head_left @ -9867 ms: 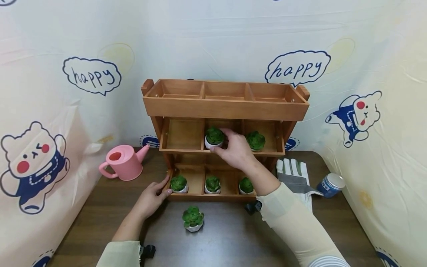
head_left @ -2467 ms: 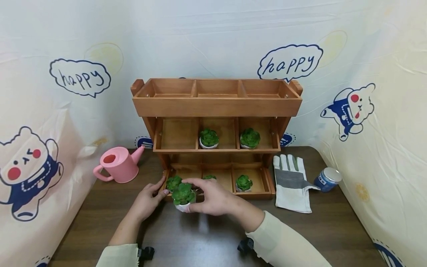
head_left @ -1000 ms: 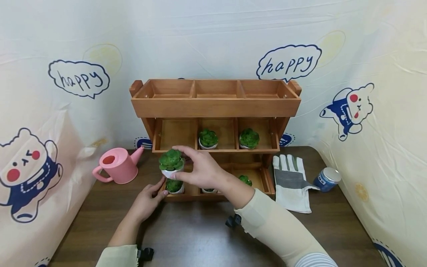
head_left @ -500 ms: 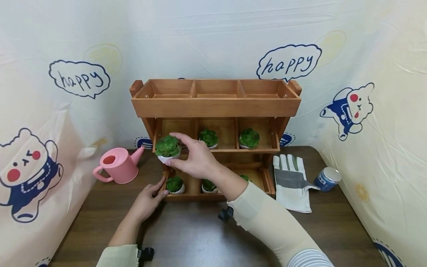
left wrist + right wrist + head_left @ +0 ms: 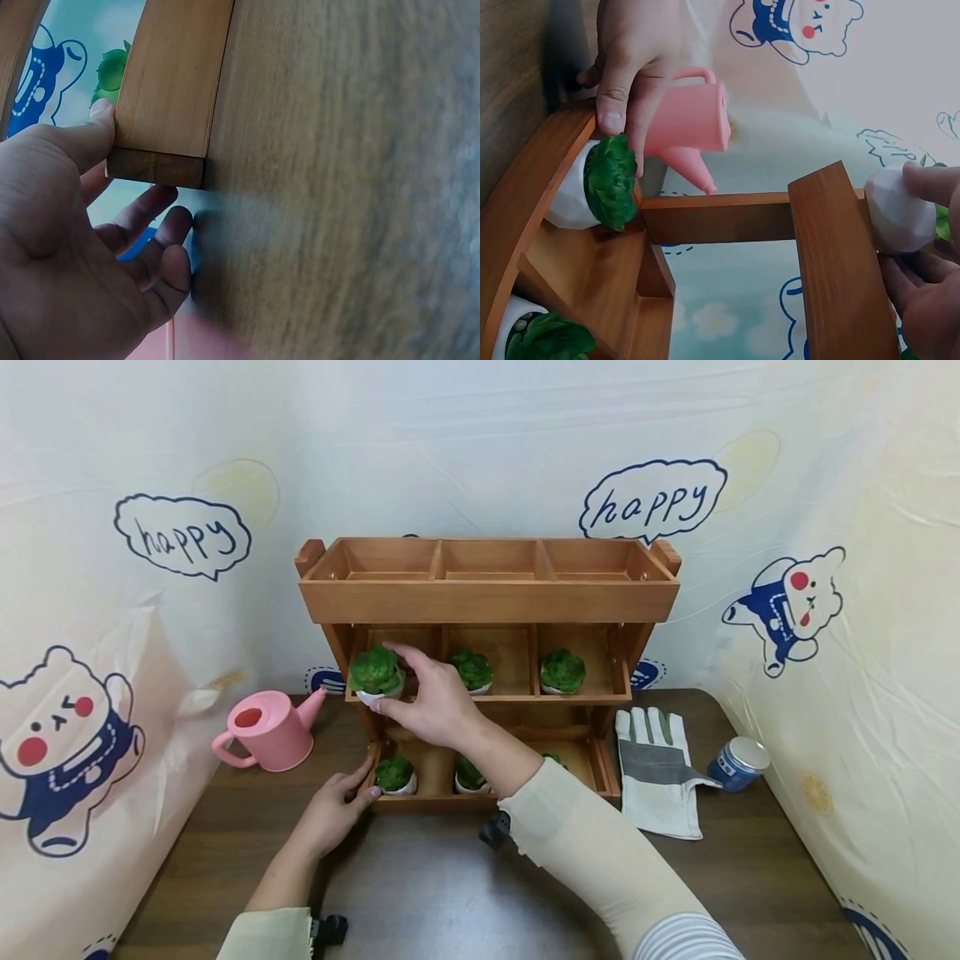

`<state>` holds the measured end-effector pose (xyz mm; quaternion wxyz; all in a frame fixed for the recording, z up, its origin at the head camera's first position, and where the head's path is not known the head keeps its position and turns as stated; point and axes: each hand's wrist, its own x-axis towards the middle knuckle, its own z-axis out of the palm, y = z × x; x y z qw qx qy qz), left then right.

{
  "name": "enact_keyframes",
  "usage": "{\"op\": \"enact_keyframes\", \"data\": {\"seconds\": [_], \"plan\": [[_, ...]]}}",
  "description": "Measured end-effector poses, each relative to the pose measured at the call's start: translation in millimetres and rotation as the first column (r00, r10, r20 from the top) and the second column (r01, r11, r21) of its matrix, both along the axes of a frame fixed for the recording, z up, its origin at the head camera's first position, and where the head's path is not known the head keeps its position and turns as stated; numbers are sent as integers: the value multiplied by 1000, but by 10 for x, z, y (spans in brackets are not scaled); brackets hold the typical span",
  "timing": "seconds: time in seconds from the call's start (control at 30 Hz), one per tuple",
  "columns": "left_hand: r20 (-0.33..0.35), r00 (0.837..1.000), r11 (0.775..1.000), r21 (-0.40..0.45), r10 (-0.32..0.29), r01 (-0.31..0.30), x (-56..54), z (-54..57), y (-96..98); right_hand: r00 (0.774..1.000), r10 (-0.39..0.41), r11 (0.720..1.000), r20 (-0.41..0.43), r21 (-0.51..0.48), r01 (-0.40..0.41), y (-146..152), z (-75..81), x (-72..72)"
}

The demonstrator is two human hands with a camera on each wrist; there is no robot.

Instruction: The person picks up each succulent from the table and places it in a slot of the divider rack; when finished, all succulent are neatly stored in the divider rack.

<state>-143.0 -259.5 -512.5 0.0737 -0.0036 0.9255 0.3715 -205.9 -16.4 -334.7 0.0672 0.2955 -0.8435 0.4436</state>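
Observation:
My right hand (image 5: 442,702) pinches a small white pot with a green succulent (image 5: 375,672) between thumb and fingers. The pot is at the front board of the middle tier's left compartment; in the right wrist view the white pot (image 5: 900,210) sits just beyond that board. My left hand (image 5: 330,818) grips the bottom left corner of the three-tier wooden plant stand (image 5: 487,603), thumb on the front board. Two more succulents stand in the middle tier, in the centre (image 5: 472,670) and right (image 5: 562,671) compartments. The bottom tier holds a left succulent (image 5: 394,774) and others partly hidden by my right arm.
A pink watering can (image 5: 273,735) stands left of the stand. To the right lie a white and grey work glove (image 5: 660,777) and a blue tin with a silver lid (image 5: 738,764). The top tier's compartments hold nothing. A printed cloth hangs behind.
The right hand has set a succulent in the middle tier's centre, picked another off the tabletop, and raised it to the middle tier's left compartment. The left hand stays on the stand's corner.

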Motion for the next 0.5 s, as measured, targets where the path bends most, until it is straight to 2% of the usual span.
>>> {"op": "enact_keyframes", "data": {"seconds": [0.27,0.5], "plan": [[-10,1000,1000,-6,-5,5,6,-1,0,998,-57,998,33,4,57,-88,-4,-76],[-11,1000,1000,-9,3,-3,1,-8,-10,994,-109,989,15,99,107,-157,25,-110]]}}
